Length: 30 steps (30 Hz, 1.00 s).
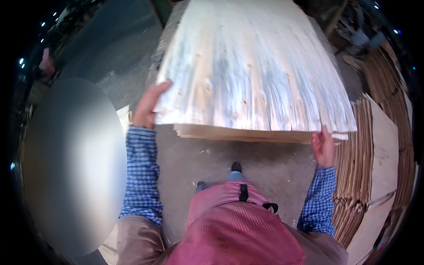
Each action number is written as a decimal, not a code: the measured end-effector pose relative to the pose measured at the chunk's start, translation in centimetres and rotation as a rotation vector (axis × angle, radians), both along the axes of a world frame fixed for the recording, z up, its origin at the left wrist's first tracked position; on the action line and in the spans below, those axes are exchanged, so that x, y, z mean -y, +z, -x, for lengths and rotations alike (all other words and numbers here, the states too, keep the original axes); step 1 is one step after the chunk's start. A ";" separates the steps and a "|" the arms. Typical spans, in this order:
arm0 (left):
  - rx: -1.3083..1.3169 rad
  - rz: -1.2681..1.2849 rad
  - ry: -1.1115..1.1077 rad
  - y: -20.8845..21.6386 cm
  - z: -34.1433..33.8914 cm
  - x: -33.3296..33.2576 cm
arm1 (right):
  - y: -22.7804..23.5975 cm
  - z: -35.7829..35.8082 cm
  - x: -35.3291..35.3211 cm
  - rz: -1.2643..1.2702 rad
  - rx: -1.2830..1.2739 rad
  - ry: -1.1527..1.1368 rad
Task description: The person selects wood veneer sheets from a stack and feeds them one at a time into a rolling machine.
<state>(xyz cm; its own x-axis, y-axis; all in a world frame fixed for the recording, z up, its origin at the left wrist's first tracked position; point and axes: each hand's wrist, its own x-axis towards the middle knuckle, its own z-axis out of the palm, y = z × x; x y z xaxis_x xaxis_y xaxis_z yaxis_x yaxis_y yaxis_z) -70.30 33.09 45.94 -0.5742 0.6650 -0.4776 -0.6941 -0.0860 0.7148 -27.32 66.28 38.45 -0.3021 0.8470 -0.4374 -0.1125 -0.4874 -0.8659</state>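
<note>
A large pale wood veneer sheet [247, 70] with knots and bluish-grey streaks stretches away in front of me. Below its near edge shows the edge of a stack of veneer sheets [238, 133]. My left hand [149, 105] grips the top sheet by its left side near the front corner, thumb on top and fingers hidden beneath. At the near edge, towards the right corner, my right hand [324, 145] pinches the same sheet, its fingers curled. The sheet's front corners stick out past the stack.
Tall stacks of brown veneer [353, 154] stand close on my right, with more behind them. A blurred grey oval covers much of the left side; pale sheets [110, 245] peek out around it. Concrete floor [190, 154] lies under my feet. Clutter fills the far right.
</note>
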 end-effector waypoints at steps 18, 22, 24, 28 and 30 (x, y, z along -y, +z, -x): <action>0.693 0.522 0.981 -33.4 -20.4 53.2 | -19.5 16.2 35.0 0.198 0.951 1.178; 0.757 0.530 0.919 -33.9 -19.9 59.2 | -21.0 27.6 45.2 0.062 0.939 1.413; 0.778 0.523 0.976 -34.1 -20.0 62.0 | -23.8 33.5 50.2 0.044 0.893 1.559; 0.762 0.498 1.116 -36.5 -18.6 66.4 | -33.1 44.7 61.3 -0.035 0.833 1.686; 0.842 0.491 1.221 -38.9 -17.5 68.2 | -39.0 50.2 67.4 -0.050 0.867 1.761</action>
